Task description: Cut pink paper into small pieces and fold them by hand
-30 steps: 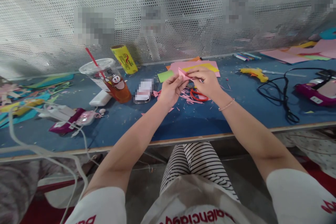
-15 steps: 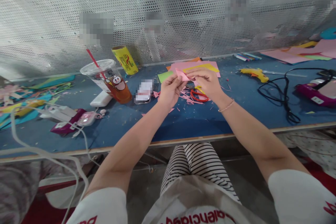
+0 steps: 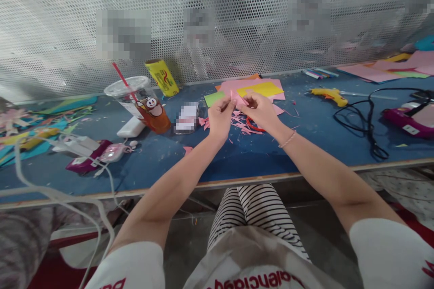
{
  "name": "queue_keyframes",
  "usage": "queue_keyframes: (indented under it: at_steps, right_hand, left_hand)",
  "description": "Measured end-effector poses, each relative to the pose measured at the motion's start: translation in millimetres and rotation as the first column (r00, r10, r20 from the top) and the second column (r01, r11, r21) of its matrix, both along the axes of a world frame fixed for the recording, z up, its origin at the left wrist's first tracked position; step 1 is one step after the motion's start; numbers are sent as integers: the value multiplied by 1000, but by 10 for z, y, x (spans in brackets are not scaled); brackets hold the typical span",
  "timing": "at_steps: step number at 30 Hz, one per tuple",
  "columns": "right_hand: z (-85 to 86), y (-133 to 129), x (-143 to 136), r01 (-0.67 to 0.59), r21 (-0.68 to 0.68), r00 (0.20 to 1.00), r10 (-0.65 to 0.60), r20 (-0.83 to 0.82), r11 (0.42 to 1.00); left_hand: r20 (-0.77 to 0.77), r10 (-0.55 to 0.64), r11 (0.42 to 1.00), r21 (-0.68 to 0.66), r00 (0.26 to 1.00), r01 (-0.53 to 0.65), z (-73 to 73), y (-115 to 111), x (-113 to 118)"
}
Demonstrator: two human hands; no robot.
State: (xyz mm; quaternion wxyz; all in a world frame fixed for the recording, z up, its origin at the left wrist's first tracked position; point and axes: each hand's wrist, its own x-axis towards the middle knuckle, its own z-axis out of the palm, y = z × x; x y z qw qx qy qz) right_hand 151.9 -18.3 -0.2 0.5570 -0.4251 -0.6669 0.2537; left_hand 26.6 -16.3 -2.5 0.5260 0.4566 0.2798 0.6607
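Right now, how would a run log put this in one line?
left hand: pinching folded pink paper piece | right hand: pinching same piece | nearby: thin pink paper scraps, flat yellow paper sheet

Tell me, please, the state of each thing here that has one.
Pink paper: folded
Left hand: pinching pink paper
Right hand: pinching pink paper
Drink cup: lidded, partly full
Yellow tube: top open
Phone: lying face up
Glue gun: lying down
Pink scraps: scattered
Black cable: looped

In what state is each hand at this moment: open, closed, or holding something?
Left hand: closed, pinching the folded pink paper.
Right hand: closed, pinching the same paper from the other side.
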Motion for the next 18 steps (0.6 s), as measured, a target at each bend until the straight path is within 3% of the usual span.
queue_keyframes:
  at_steps: [7, 13, 18]
  right_hand:
    - [-29, 39, 67, -60, -69, 998, 58, -32, 996]
    - [-2, 45, 112, -96, -110, 995, 91, -44, 989]
    - [-33, 83, 124, -164, -180, 982, 145, -118, 970]
  left_hand:
    - [-117, 33, 998, 63, 993, -25, -20, 31, -15]
    - [-34, -37, 993, -113, 999, 33, -27, 70, -34]
    - [-50, -76, 994, -85, 996, 72, -27, 77, -60]
